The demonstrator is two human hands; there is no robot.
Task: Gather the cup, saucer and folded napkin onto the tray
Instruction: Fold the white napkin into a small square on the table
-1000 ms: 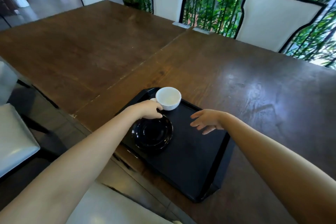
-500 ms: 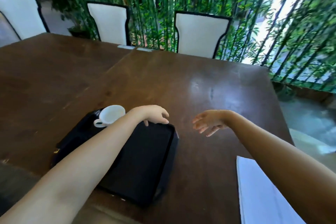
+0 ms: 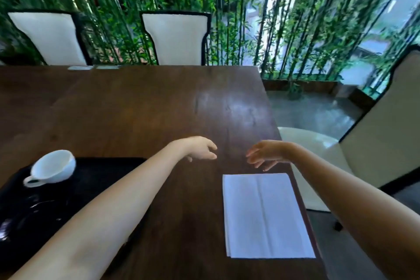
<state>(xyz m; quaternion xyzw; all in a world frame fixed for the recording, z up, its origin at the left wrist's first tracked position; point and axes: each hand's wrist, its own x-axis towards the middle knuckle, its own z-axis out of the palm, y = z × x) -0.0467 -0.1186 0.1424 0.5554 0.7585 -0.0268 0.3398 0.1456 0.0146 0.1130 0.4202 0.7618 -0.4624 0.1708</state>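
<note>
A white cup (image 3: 53, 168) stands on the black tray (image 3: 97, 179) at the left, blurred by camera motion. A black saucer (image 3: 29, 216) lies on the tray nearer to me, hard to tell apart from the tray. A white folded napkin (image 3: 264, 215) lies on the wooden table near its right edge, apart from the tray. My left hand (image 3: 201, 149) hovers over bare table right of the tray, fingers loosely apart, holding nothing. My right hand (image 3: 264, 153) hovers just beyond the napkin's far edge, fingers spread and empty.
The dark wooden table (image 3: 136, 107) ends at the right beside a white chair (image 3: 363, 143). Two white chairs (image 3: 175, 38) stand at the far edge before a bamboo screen. Two small white cards (image 3: 93, 67) lie at the far edge.
The view has swung right, bringing the whole napkin into sight. My left hand let go of the cup, left the tray and moved right over the table. My right hand now sits above the napkin.
</note>
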